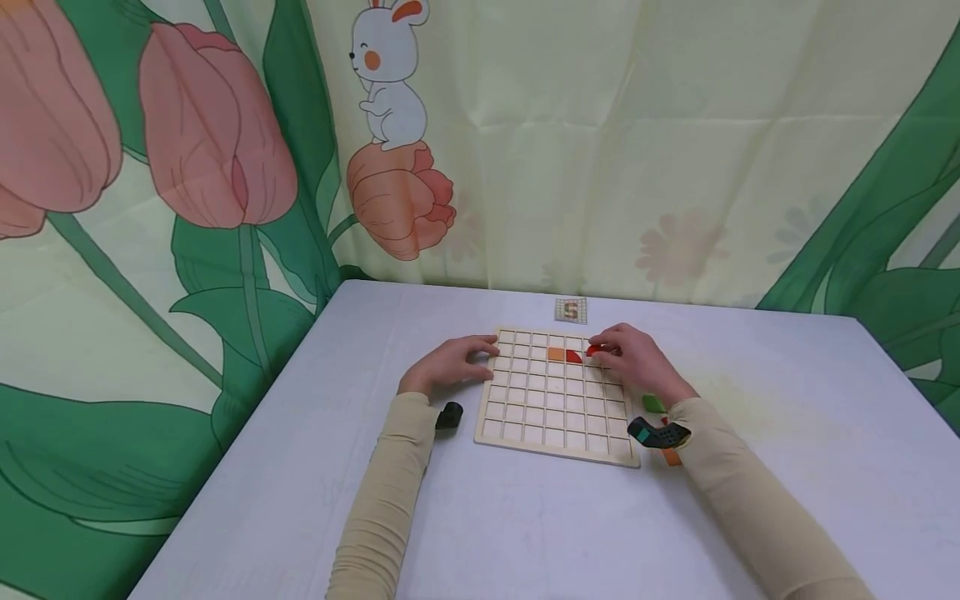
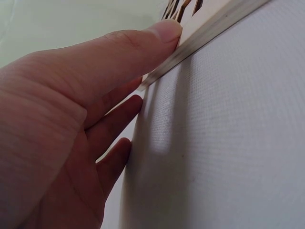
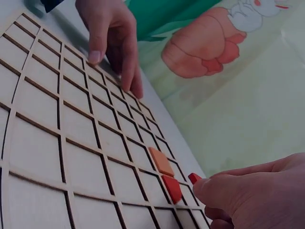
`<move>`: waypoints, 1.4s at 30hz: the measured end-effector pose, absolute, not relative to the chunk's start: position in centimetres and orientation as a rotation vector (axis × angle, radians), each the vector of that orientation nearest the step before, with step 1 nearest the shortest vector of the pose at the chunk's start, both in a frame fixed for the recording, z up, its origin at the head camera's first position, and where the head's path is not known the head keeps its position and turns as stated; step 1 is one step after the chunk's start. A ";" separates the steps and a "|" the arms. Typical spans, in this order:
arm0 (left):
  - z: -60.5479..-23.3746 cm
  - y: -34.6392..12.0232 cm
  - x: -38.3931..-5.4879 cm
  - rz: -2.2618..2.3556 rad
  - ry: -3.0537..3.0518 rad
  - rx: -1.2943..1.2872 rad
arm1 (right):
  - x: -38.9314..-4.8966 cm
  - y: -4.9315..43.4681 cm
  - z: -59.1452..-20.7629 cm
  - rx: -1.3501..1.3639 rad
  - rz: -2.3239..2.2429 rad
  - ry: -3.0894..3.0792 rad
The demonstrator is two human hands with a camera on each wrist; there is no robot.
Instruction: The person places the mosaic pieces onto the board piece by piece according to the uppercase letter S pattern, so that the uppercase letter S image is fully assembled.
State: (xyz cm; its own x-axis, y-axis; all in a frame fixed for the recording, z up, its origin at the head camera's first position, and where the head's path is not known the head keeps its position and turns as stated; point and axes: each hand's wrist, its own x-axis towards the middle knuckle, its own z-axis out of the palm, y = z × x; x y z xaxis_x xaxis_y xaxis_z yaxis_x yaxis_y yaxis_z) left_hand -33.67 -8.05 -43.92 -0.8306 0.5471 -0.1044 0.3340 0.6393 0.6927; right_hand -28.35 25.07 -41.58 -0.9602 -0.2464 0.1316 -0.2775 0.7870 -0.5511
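Note:
A wooden grid board lies on the white table. My left hand rests at its left edge, the thumb on the frame and the other fingers loosely extended along the side. Two pieces sit in neighbouring cells of an upper row: an orange square tile and a red tile with a rounded edge. Just right of them, my right hand pinches another red tile between thumb and fingers, over the board's upper right part. Most of that held tile is hidden by the fingertips.
Behind the board lies a small card with a printed grid pattern. A green piece and an orange piece lie right of the board, partly under the right forearm. A printed curtain hangs behind the table.

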 end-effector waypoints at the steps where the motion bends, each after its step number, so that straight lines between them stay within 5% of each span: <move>1: -43.9 -8.1 -33.7 0.989 2.558 0.716 | -28.6 24.5 -41.6 0.437 0.921 -2.925; 17: -43.8 -8.1 -33.8 0.973 2.556 0.736 | -31.2 17.7 -42.8 0.650 0.836 -2.870; 42: -43.7 -8.2 -33.7 0.963 2.559 0.721 | -31.2 17.5 -43.4 0.603 0.821 -2.897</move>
